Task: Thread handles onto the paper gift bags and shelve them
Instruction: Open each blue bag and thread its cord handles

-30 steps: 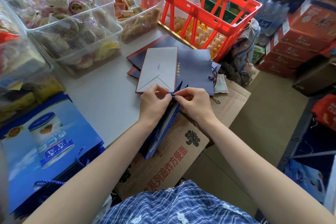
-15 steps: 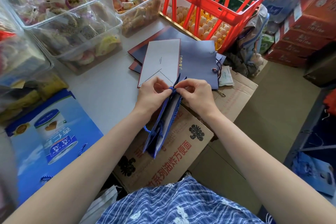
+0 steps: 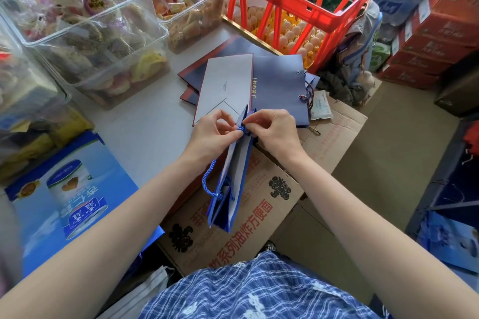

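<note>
I have the flat-folded blue paper gift bag [image 3: 234, 179] in the air between my hands, its top edge at my fingertips and its bottom hanging over the brown printed cardboard box [image 3: 261, 204] beside the grey worktop [image 3: 145, 132]. Compared with a second ago, little has shifted: my hands sit in the same place and the bag hangs at about the same tilt. My left hand [image 3: 211, 134] pinches the blue twisted cord handle [image 3: 241, 129] at the bag's top edge, and my right hand [image 3: 274, 129] pinches the paper and cord from the other side. One loop of cord already hangs lower down on the left face. So I judge I am on the second end of this handle, not finished. The stack of flat navy paper bags [image 3: 274, 80] waits on the worktop just beyond.
</note>
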